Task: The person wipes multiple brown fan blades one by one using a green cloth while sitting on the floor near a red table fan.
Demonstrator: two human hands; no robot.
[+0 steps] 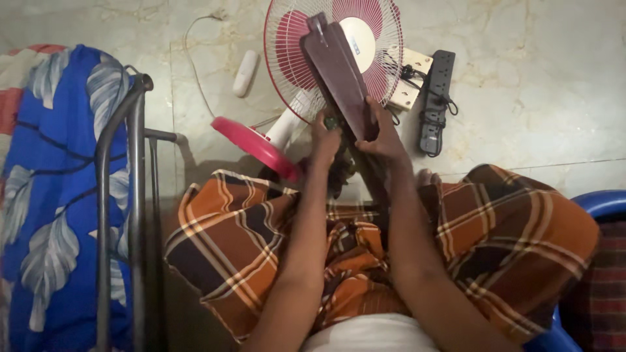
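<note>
Right hand (pixel 385 133) grips the maroon fan blade (pixel 339 68) at its base, steadying it above the lap; left hand (pixel 325 133) pinches a small fitting there (identity unclear). Pedestal fan (pixel 365 39) lies behind.

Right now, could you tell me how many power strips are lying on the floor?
1: a black power strip lies on the floor right of the fan, beside a cream socket box. Others may be hidden.
</note>
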